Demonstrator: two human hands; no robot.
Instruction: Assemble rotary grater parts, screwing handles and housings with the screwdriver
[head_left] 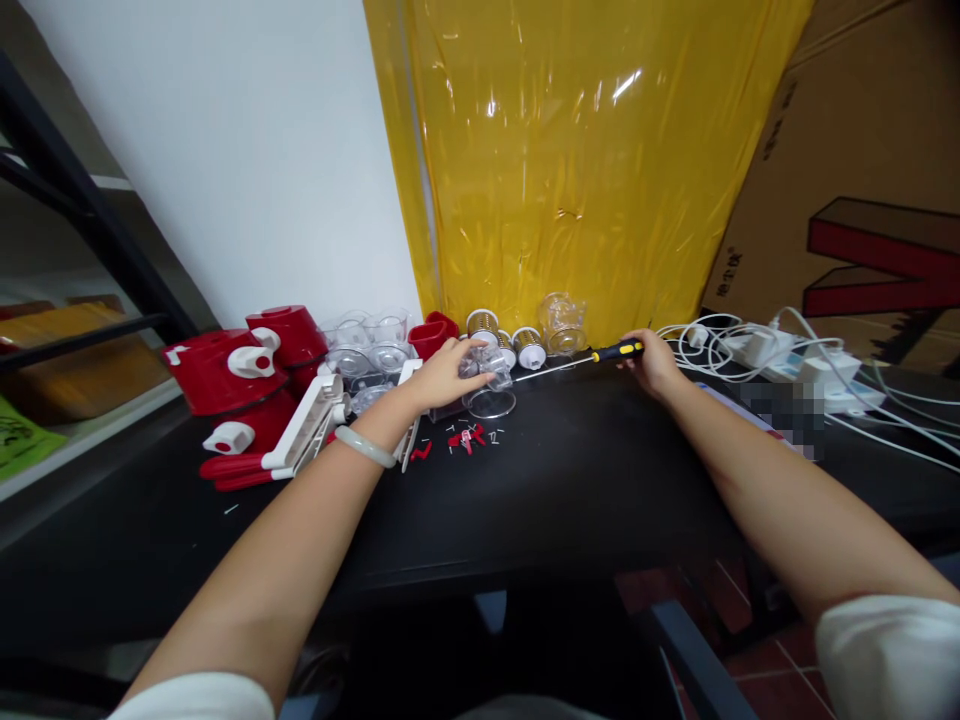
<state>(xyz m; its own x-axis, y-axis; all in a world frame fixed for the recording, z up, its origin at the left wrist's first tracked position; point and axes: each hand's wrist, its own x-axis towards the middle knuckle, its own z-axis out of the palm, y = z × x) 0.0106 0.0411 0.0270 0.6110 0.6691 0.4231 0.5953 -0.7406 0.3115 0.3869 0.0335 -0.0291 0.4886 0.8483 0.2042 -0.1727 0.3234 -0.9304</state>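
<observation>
My left hand (454, 375), with a pale bangle (365, 446) on its wrist, is closed round a clear plastic part (495, 368) over the black table. My right hand (651, 362) grips a long screwdriver (619, 351) by its black and yellow handle. The thin shaft runs left, and its tip meets the clear part or lies just beside it; I cannot tell which. Below the left hand lie small red pieces (466, 438) and several loose screws (493, 437). Behind the hands stand metallic cylinders with white ends (529, 348) and another clear part (562, 325).
Red housings with white knobs (232, 375) and white handle parts (307, 425) stand at the left. Clear cups (367, 340) are grouped behind them. A power strip with white chargers and cables (825, 380) lies at the right. Yellow film (585, 150) and a cardboard box (862, 130) stand behind.
</observation>
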